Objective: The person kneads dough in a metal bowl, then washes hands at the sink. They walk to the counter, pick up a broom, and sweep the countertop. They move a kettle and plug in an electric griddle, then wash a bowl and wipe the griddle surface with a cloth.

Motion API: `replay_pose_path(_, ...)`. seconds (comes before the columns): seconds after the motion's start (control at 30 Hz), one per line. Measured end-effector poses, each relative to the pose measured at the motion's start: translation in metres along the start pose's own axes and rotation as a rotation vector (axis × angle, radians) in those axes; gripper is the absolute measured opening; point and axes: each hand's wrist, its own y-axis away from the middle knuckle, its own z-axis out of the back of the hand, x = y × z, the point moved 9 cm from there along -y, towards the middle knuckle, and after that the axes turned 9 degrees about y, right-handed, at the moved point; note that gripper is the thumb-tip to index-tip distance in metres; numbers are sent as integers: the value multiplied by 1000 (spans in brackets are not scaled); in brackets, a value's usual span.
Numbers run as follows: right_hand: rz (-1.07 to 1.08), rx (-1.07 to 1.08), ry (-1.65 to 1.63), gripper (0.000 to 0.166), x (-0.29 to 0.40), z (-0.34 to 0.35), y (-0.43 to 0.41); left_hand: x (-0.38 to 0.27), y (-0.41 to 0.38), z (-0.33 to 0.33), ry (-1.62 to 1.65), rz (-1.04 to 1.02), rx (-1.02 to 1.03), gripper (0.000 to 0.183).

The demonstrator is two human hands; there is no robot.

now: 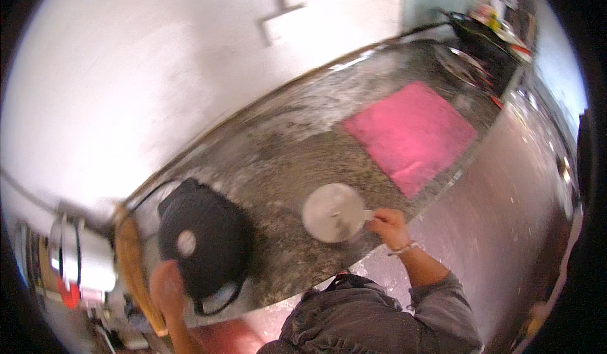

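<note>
My right hand (390, 228) grips the short handle of a round, pale pan-like utensil (334, 212) over the dark stone counter (284, 174). The inside of the utensil shows a darker patch, too blurred to name. My left hand (168, 283) is blurred and close to the lower left rim of a black, rounded appliance (213, 240). That appliance has a pale round badge on top and a looped handle at its near side. Whether my left hand touches it, I cannot tell.
A pink cloth (412, 136) lies flat on the counter. At the far right end stands a dark wok-like vessel (479, 34) among other kitchenware. A wooden board (133, 259) edges the left end, with a white container (90, 259) beyond. A white wall (142, 93) runs behind.
</note>
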Motion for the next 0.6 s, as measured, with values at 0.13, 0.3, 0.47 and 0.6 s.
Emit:
replay_pose_path(0.13, -224, -129, -434, 12, -51, 23, 7, 17, 25, 12, -290, 115, -65, 20)
replay_pose_path(0.3, -32, -222, -349, 19, -56, 77, -6, 121, 89, 26, -84, 576, -330, 47)
replay_pose_path(0.47, 56, -163, -480, 20, -18, 97, -18, 123, 96, -20, 580, 1008, -287, 65)
replay_pose_path(0.6, 4, -125, -521, 21, 17, 91, -20, 150, 89, -22, 809, 907, -308, 60)
